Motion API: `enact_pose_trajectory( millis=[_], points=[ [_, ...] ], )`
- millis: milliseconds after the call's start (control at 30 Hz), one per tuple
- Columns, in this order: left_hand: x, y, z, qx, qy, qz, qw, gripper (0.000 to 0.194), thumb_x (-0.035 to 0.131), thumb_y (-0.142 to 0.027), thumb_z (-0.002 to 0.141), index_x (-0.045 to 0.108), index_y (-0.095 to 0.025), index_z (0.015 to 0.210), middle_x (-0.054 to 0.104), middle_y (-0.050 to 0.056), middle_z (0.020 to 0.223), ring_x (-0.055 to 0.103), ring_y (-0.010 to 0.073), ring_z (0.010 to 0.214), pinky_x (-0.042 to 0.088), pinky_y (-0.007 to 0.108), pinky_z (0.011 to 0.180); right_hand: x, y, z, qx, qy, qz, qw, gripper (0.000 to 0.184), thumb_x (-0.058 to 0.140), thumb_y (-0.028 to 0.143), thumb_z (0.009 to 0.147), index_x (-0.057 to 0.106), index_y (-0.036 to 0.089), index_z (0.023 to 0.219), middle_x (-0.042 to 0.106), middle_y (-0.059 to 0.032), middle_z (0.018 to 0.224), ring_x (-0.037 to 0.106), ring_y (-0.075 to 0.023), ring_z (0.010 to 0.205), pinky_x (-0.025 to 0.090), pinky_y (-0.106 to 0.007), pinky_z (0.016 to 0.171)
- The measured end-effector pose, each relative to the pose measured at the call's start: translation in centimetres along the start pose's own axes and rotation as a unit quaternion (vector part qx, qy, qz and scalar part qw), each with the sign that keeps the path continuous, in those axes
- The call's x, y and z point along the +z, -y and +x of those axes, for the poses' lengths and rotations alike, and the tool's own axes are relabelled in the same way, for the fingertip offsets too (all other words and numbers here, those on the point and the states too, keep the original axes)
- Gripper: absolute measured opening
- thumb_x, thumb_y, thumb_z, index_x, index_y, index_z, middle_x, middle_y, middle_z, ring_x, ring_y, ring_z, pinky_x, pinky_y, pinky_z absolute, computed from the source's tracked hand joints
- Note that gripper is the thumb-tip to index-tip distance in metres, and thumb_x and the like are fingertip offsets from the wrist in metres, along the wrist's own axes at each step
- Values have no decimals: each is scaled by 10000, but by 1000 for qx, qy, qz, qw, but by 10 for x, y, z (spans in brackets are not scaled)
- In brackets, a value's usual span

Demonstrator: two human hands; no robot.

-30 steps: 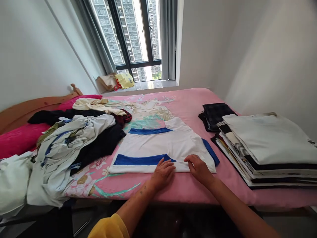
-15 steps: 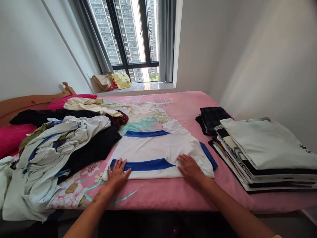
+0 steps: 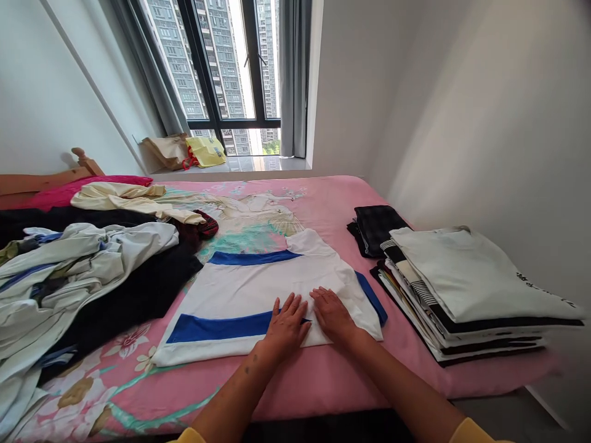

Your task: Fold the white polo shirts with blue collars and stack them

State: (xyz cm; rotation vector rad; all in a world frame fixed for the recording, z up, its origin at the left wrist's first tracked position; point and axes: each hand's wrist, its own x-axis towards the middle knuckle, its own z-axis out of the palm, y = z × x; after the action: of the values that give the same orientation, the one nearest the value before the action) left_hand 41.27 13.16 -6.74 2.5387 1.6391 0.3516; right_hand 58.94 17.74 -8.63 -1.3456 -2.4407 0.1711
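Observation:
A white shirt (image 3: 244, 286) with blue panels lies partly folded and flat on the pink floral bed, its blue-edged sleeve toward the right. My left hand (image 3: 287, 326) rests palm down on its near side, over the end of the lower blue panel, fingers stretched out. Just to the right, my right hand (image 3: 333, 312) also lies flat on the white cloth, fingers extended and close together. The two hands are almost side by side and neither grips the fabric.
Rumpled clothes (image 3: 92, 264) are heaped on the left of the bed. On the right stands a stack of folded clothes (image 3: 466, 277), with folded dark garments (image 3: 376, 227) behind it. Paper and yellow bags (image 3: 205, 151) sit on the windowsill. The bed's front edge runs below my forearms.
My left hand has slid right across the shirt, from its left end to beside my right hand. My right hand stays on the shirt. The view has shifted slightly right.

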Motion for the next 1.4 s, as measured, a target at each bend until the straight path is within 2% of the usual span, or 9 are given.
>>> enact_pose_trajectory(
  millis=[133, 300, 467, 533, 667, 800, 1033, 1200, 1400],
  points=[
    [25, 7, 1, -43, -7, 20, 999, 552, 408, -404, 890, 304, -289, 1419, 263, 43, 1512, 206, 283, 1393, 156, 585, 1102, -3, -27, -1, 61, 65, -30, 996, 553, 361, 433, 910, 378, 151, 1385, 316, -86, 1474, 207, -221, 1382, 61, -458, 1143],
    [23, 3, -3, -51, -6, 8, 999, 587, 439, -431, 870, 296, -302, 1424, 243, 53, 1520, 196, 288, 1396, 132, 568, 1108, -7, -33, 12, 85, 70, -61, 992, 617, 245, 527, 921, 349, 153, 1401, 301, -111, 1478, 149, -233, 1397, -80, -504, 1112],
    [4, 0, 9, -90, 20, -27, 995, 636, 563, -516, 766, 429, -298, 1349, 372, 99, 1459, 310, 314, 1338, 253, 546, 1054, -6, -30, 19, 90, 89, -55, 990, 595, 307, 530, 905, 374, 189, 1388, 308, -114, 1475, 198, -257, 1382, -43, -528, 1105],
    [-3, 1, 21, -78, 20, -32, 996, 590, 531, -518, 787, 464, -275, 1320, 415, 101, 1430, 313, 305, 1336, 218, 552, 1074, -7, -30, 23, 96, 93, -57, 989, 578, 319, 514, 906, 400, 180, 1371, 351, -126, 1451, 249, -267, 1361, -28, -537, 1103],
    [-6, 11, 45, -37, 29, -30, 998, 554, 376, -493, 877, 389, -254, 1376, 296, 68, 1501, 187, 276, 1399, 42, 580, 1118, -12, -29, 36, 59, 68, -67, 994, 545, 274, 458, 931, 413, 158, 1363, 383, -123, 1433, 248, -242, 1364, -28, -491, 1120],
    [4, 31, 48, -84, 85, -33, 992, 667, 364, -558, 857, 302, -217, 1428, 214, 93, 1525, 150, 291, 1407, 45, 600, 1108, -7, -34, 43, 99, 141, -52, 984, 614, 338, 496, 899, 336, 159, 1412, 252, -121, 1496, 173, -248, 1393, 24, -501, 1121],
    [0, 95, 37, -133, 98, -23, 986, 728, 257, -661, 844, 267, -244, 1441, 190, 83, 1530, 124, 283, 1413, -1, 612, 1096, 1, -40, 55, 94, 154, -68, 981, 629, 389, 492, 872, 360, 154, 1402, 270, -138, 1483, 192, -297, 1383, 52, -580, 1095],
    [-15, 171, 38, -209, 108, 17, 972, 646, 287, -574, 877, 279, -248, 1435, 176, 71, 1535, 117, 271, 1416, -13, 612, 1087, 7, -36, 74, -7, 174, -42, 984, 594, 314, 512, 898, 338, 220, 1415, 272, -62, 1490, 213, -240, 1383, 106, -513, 1124],
    [-22, 258, 37, -326, 88, 55, 940, 649, 270, -559, 882, 214, -255, 1453, 128, 72, 1544, 92, 249, 1421, 5, 598, 1084, 33, -61, 103, 9, 180, -40, 983, 634, 277, 558, 896, 270, 232, 1440, 215, -38, 1511, 174, -246, 1394, 118, -521, 1119]
  ],
)
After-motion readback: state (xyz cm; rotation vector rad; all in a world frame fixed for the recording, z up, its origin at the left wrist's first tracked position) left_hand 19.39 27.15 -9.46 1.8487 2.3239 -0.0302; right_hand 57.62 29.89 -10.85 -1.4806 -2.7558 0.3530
